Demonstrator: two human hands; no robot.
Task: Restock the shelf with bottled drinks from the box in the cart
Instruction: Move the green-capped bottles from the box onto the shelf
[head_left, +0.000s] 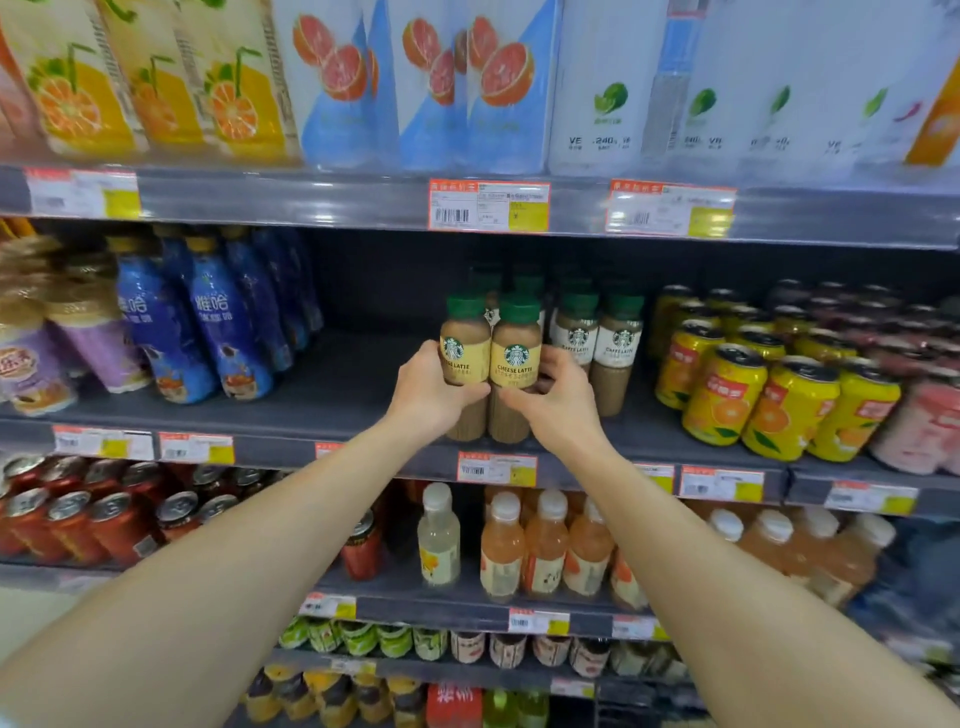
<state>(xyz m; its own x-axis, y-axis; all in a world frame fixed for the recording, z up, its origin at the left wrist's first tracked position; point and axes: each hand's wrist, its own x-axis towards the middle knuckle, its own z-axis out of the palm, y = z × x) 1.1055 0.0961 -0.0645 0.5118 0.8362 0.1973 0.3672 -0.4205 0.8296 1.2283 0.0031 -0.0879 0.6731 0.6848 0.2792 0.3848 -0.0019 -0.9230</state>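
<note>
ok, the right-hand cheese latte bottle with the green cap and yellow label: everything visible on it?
The right-hand cheese latte bottle is a small clear bottle of beige-brown drink with a dark green screw cap and a pale yellow label bearing a round green logo. It stands upright at the front edge of the dark grey middle shelf, touching its twin cheese latte bottle on the left. The right hand grips its lower body; the left hand holds the twin.

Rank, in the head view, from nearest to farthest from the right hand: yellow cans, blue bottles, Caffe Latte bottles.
1. Caffe Latte bottles, just beside the right hand, to its right.
2. Yellow cans, further right on the same shelf.
3. Blue bottles, far left, beyond the left hand.
</note>
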